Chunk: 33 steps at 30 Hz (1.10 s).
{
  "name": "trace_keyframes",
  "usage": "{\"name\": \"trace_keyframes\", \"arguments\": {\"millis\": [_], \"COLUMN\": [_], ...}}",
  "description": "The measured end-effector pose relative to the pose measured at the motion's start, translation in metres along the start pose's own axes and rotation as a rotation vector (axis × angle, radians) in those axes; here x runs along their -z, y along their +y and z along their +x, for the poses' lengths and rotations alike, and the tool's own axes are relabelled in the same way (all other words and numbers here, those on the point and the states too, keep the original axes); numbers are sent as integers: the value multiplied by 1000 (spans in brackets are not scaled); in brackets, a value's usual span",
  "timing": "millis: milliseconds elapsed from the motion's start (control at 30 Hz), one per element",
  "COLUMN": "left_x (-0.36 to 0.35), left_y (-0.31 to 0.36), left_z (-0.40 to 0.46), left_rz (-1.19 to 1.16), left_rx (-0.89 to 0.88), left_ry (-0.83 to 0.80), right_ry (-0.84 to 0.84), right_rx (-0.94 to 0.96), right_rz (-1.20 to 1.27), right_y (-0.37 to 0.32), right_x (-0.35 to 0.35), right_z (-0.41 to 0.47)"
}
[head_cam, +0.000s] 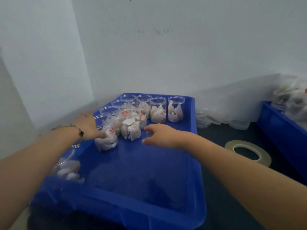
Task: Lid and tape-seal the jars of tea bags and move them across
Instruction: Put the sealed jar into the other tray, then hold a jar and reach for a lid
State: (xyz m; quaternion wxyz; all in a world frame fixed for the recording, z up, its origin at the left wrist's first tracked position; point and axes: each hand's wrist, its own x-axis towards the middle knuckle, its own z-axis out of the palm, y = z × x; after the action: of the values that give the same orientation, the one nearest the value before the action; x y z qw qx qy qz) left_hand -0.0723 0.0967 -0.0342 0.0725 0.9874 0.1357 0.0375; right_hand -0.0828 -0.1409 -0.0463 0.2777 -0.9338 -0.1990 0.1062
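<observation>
No readable text anywhere.

Small red-and-white tags on the tea bags inside the clear jars: too blurred and too small for any letters. One white square tag on a middle jar: blank or unreadable, cannot tell which. Faint dark marks on the wall: smudges, nothing legible. No brand or number legible on the blue tray or the roll of tape.
</observation>
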Motion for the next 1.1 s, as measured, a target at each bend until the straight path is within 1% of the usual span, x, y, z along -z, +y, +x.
{"name": "trace_keyframes", "arguments": {"millis": [133,167,267,333,500,600,667,767,833,900,1000,1100], "left_x": [-15,-19,-28,-30,-33,-32,-22,2,19,31,45,52], "left_y": [-10,-10,-10,-9,-2,0,4,18,35,58,103,158], "left_z": [13,15,27,34,45,45,40,29,18,3,-25,-52], "left_rz": [-287,-310,-277,-281,-294,-318,-347,-330,-382,-551,-792,-954], "left_rx": [126,146,166,170,175,186,176,110,56,19,-45,-158], "left_ry": [45,20,-88,-106,-11,69,127,188,215,253,301,286], "right_ry": [-6,-20,-66,-65,-7,18,48,143,228,321,513,723], "right_rx": [-35,-49,-62,-74,-85,-69,-58,-45,-35,-30,4,1], "right_rz": [145,169,233,281,360,361,409,399,441,481,448,439], "right_y": [-20,-25,-39,-48,-69,-72,-70,-67,-65,-61,-44,-19], "right_x": [-19,-25,-43,-55,-72,-70,-62,-39,-19,3,35,56], "right_z": [41,52,83,101,127,123,114,93,76,55,18,-22]}}
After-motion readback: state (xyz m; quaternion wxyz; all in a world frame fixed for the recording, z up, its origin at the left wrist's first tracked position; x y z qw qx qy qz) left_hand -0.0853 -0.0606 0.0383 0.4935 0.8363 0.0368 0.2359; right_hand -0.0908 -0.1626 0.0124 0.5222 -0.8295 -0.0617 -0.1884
